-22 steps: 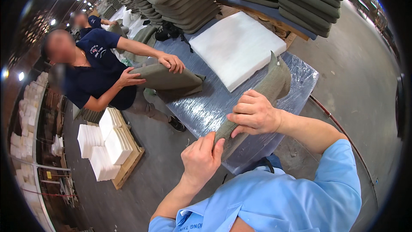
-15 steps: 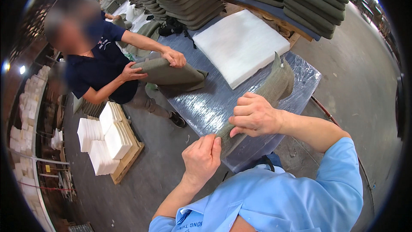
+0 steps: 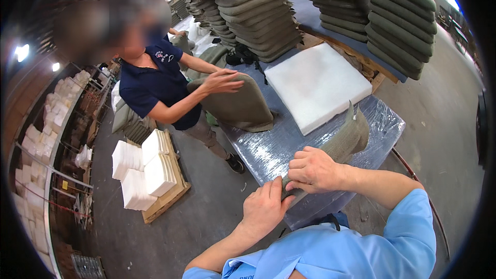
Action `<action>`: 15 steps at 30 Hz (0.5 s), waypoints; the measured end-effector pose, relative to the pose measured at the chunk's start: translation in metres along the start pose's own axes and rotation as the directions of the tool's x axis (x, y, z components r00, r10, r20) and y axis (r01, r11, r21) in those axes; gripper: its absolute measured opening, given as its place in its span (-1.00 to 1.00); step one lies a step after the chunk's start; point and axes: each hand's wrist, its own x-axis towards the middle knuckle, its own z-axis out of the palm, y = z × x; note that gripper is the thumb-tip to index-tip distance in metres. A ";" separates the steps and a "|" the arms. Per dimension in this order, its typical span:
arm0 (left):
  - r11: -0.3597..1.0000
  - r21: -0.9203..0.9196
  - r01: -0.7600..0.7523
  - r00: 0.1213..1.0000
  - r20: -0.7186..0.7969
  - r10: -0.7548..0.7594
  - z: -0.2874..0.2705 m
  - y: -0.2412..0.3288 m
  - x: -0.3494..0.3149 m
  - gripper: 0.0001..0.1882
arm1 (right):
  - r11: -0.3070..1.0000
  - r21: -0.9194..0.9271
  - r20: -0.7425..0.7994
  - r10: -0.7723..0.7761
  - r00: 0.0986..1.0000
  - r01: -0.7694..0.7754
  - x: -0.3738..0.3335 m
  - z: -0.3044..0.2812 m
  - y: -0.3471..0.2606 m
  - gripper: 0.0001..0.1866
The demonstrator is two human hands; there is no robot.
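A grey-green fabric cushion cover (image 3: 343, 142) stretches over the near side of the plastic-wrapped table (image 3: 381, 124), its far end flaring up into a pointed corner. My right hand (image 3: 316, 169) grips the cover with curled fingers near its close end. Just to the left, my left hand (image 3: 265, 207) closes over the cover's end, fingers bent across it and thumb below. Beyond the cover lies a thick white foam pad (image 3: 318, 87), touched by neither hand. Whatever is inside the cover is hidden.
Across the table a co-worker (image 3: 165, 80) has hands on an upright grey-green cushion (image 3: 235, 106). Tall cushion stacks (image 3: 258, 15) rise behind, with another stack (image 3: 398, 26) at the far right. White foam stacks (image 3: 150, 168) stand on a floor pallet. A hose (image 3: 431, 204) runs along the right.
My left hand has come nearer to my right, its fingers now laid over the cover's end. The co-worker's cushion has gone from slanting to upright. The whole view has shifted.
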 end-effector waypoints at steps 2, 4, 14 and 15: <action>1.000 0.028 0.014 0.999 0.051 -0.016 0.002 0.003 0.004 -0.43 | 1.000 0.005 -0.007 -0.003 1.000 0.003 -0.001 0.001 -0.001 -0.66; 0.999 0.042 0.016 0.996 0.082 -0.019 0.002 0.002 0.006 -0.51 | 1.000 -0.025 0.005 0.002 1.000 -0.002 -0.005 0.001 0.001 -0.68; 0.997 0.065 0.029 0.998 0.060 -0.033 0.002 -0.003 0.014 -0.66 | 0.994 -0.102 -0.162 -0.045 0.986 0.028 -0.032 -0.016 0.017 -0.54; 0.998 0.064 0.016 0.999 0.043 -0.019 0.002 -0.003 0.016 -0.64 | 0.995 -0.098 -0.177 -0.049 0.983 0.031 -0.033 -0.014 0.019 -0.56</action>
